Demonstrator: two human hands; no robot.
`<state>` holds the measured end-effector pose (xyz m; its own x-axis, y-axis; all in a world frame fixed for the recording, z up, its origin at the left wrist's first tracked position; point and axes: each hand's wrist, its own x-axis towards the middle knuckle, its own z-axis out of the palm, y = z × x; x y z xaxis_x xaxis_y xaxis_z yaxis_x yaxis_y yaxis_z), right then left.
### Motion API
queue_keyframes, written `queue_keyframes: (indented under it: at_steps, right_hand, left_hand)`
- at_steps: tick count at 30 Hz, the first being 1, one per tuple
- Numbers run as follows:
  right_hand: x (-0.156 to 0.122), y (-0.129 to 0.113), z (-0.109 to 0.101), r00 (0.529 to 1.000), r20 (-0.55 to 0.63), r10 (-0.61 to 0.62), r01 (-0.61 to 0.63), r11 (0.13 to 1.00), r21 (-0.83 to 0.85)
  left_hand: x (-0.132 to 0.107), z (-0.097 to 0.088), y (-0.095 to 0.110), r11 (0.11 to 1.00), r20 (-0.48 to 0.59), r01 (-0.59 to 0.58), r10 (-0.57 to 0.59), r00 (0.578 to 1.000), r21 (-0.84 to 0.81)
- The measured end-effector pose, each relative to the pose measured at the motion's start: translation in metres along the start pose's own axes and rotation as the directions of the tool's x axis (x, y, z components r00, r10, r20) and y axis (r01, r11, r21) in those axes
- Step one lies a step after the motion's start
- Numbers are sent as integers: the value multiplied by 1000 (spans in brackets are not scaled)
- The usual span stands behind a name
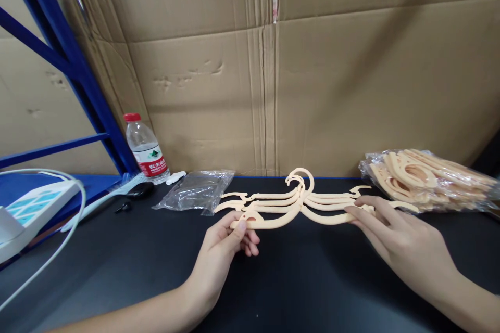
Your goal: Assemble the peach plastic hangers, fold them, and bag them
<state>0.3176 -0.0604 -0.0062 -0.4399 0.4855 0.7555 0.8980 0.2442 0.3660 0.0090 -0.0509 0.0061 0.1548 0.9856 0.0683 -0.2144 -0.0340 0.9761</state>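
Several beige plastic clothes hangers lie one behind another on the black table, with their hooks pointing away from me. My left hand pinches the left end of the nearest clothes hanger between thumb and fingers, slightly off the tabletop. At that hanger's other end, my right hand has its fingers closed over the right arm; its thumb is hidden. Just behind sit the other hangers, their notched ends showing past both hands. The hooks overlap in the middle.
At the back right lies a clear bag of packed hangers. An emptied-looking plastic bag and a red-capped water bottle are at the back left. A white power strip with a cable occupies the left. Cardboard walls the back.
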Motion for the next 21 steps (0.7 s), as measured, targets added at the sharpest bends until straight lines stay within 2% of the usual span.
queue_keyframes:
  at_steps: [2,4,7,11,15,21]
  right_hand:
    - [-1,-1,-3,1000,4,-31,31,996,-85]
    - [0,-2,-5,998,6,-54,55,995,-78]
    - [0,-1,-3,1000,-16,-26,27,994,103]
    - [-3,-1,4,997,-73,36,-6,927,375]
    - [-2,0,6,992,-122,14,40,902,429]
    - [1,3,4,994,-109,-2,53,879,473]
  left_hand:
    - [0,0,0,1000,-13,-5,5,1000,-8]
    - [0,0,1,1000,-21,-7,6,1000,-12]
    - [0,1,2,1000,-32,-15,15,999,-18]
    - [1,2,2,999,-51,-34,32,998,-35]
    - [0,0,1,999,-53,-36,34,998,-40]
    - [0,0,2,999,-55,-30,27,998,-45]
